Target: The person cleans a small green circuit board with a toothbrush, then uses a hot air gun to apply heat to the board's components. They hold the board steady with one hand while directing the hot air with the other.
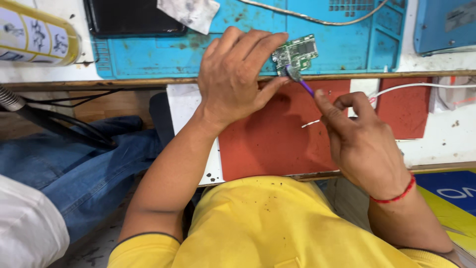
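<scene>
My left hand (235, 74) pinches a small green circuit board (297, 52) by its left edge, holding it over the front rim of a blue work mat (347, 47). My right hand (359, 141) grips a thin purple-handled brush (300, 81); its grey bristle tip touches the board's lower left corner. A red thread band circles my right wrist.
A red mat (275, 139) lies on the lower shelf under my hands. A yellow spray can (34, 34) lies at the top left, a dark tray (131, 17) and a crumpled tissue (188, 12) at the back. White cables (421, 87) run right. Another person's jeans-clad leg (84, 164) is at the left.
</scene>
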